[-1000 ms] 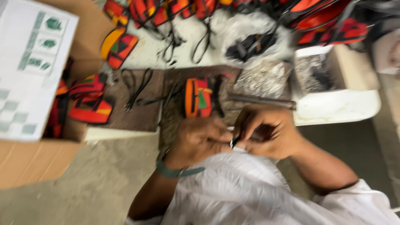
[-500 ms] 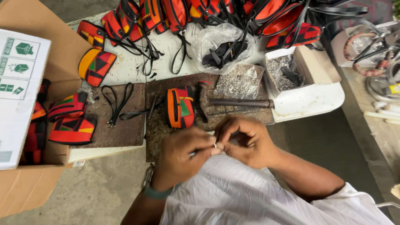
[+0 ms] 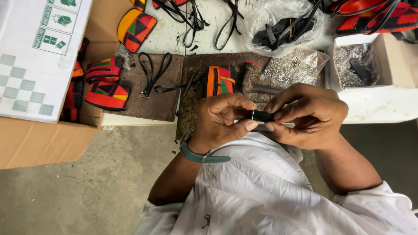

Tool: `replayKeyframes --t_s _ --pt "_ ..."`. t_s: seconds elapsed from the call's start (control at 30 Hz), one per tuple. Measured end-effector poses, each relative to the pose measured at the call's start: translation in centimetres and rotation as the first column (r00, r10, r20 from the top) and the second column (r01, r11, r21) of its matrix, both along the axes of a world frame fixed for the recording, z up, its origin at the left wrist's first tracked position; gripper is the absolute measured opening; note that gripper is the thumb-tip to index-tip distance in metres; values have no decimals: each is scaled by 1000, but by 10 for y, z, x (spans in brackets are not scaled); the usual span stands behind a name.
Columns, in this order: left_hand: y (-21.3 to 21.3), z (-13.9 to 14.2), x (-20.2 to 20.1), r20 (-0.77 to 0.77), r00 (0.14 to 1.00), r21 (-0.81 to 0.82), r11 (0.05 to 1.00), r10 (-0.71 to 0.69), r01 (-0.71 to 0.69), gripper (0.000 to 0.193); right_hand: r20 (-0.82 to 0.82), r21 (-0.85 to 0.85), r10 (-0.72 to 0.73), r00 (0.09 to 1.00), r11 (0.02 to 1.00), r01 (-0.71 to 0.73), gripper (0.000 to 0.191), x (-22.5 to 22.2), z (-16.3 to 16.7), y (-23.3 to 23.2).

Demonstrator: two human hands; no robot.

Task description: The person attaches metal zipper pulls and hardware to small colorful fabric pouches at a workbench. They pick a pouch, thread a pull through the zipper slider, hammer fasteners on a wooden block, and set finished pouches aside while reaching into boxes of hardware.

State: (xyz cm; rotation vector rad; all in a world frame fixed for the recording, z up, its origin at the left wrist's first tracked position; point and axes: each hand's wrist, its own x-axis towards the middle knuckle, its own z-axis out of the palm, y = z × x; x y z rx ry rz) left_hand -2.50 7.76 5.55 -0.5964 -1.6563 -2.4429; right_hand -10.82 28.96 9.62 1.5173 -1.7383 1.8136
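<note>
Both hands, left hand (image 3: 224,119) and right hand (image 3: 309,115), pinch a black strap (image 3: 262,115)

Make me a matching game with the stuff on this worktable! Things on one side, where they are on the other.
Things:
1. black strap piece
2. green wristband
3. colourful pouch
4. black straps

Places:
A. inside a clear plastic bag
B. pinched between both hands
C. on the brown mat, just beyond the hands
D. around the left wrist

Pairs: 1-B, 2-D, 3-C, 4-A
</note>
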Motion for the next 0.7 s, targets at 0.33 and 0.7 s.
replayKeyframes --t_s 0.33,0.7 --pt "-7 3 1 -120 993 -48 999 -18 12 30 26 76 -39 999 996 37 18 4 -11 7" --pt "-1 -9 -3 19 1000 47 999 -9 8 31 186 -80 -5 983 997 21 19 2 -27 4"
